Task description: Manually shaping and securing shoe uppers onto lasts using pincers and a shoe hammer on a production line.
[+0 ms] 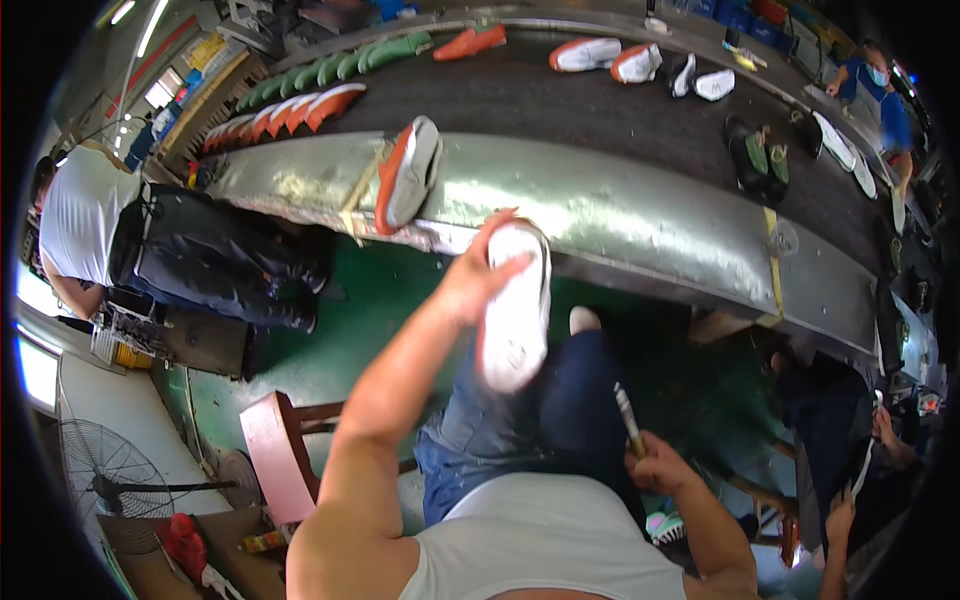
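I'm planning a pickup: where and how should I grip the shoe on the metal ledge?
Probably by the opening's rim, from the right and above: the shoe lies with that opening turned rightward, its orange side leftward, its near end at the front edge of the metal ledge.

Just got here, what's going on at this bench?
A seated person's left hand holds a white-and-orange shoe in front of the metal ledge. Their right hand holds a slim brush-like tool off to the right, apart from the shoe. An orange-and-grey shoe sits on the ledge, with rows of green shoes and orange shoes on the dark surface beyond.
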`<move>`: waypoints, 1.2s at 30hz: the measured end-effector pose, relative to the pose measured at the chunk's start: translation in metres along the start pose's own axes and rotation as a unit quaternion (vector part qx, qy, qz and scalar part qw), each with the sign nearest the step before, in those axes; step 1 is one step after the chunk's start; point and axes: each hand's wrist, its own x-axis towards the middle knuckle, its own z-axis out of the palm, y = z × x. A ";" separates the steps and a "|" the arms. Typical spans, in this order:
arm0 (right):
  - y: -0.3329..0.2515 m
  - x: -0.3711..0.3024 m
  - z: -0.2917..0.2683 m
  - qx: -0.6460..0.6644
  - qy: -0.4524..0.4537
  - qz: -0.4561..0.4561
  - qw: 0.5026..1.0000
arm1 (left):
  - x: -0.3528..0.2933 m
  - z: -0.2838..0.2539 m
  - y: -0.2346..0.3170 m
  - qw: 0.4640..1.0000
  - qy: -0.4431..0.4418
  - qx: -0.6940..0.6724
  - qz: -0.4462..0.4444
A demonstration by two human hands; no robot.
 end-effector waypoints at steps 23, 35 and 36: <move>-0.049 0.046 0.091 -0.329 0.023 -0.083 0.940 | -0.107 0.038 -0.109 0.985 -0.150 0.025 -0.085; -0.027 0.079 0.066 -0.501 0.150 -0.242 0.817 | -0.069 0.030 -0.127 0.937 -0.244 -0.133 -0.212; -0.031 0.078 0.064 -0.501 0.144 -0.224 0.824 | -0.072 0.040 -0.122 0.938 -0.207 -0.151 -0.232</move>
